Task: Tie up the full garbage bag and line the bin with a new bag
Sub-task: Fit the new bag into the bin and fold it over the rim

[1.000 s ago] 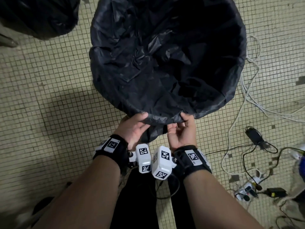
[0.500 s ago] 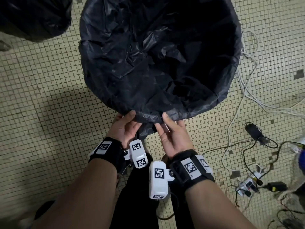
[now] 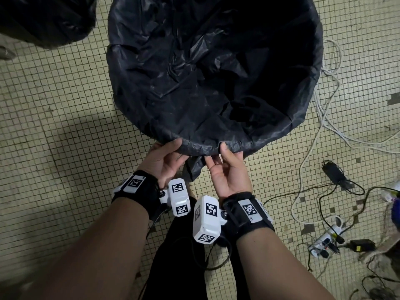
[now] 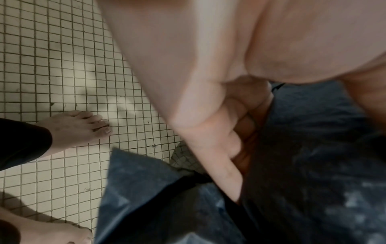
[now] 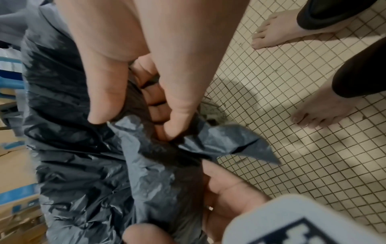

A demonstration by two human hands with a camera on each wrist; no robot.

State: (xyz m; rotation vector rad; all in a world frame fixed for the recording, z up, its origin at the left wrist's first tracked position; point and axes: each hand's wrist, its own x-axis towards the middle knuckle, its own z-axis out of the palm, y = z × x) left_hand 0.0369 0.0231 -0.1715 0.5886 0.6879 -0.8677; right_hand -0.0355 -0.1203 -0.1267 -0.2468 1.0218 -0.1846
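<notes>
head view: new black bag (image 3: 194,83) lines the bin, its mouth spread wide over the rim and folded down outside. left hand (image 3: 163,163) and right hand (image 3: 229,172) are both at the near edge of the rim, close to each other, palms partly up. left thumb lies on top of the folded plastic, other fingers go under it, so it pinches the bag edge. right thumb also rests on the fold, fingers hidden below. btw the two hands a loose flap of bag hangs down.

right wrist view: right fingers (image 5: 158,102) are curled around gathered plastic of the bag (image 5: 94,173), thumb on the other side, so a firm hold. part of the left hand (image 5: 225,194) shows at the bottom, touching the same plastic.

left wrist view: left hand (image 4: 208,115) has fingers tucked behind the bag (image 4: 313,165), holding it w/ a narrow grip.

second black bag (image 3: 43,18) sits at upper left, well apart from the bin; if it is tied, cannot tell. white cables (image 3: 331,118) and a power strip (image 3: 324,239) lie on the tiled floor (image 3: 54,126) to the right. bare feet (image 5: 277,28) stand on the tiles near the bin.
</notes>
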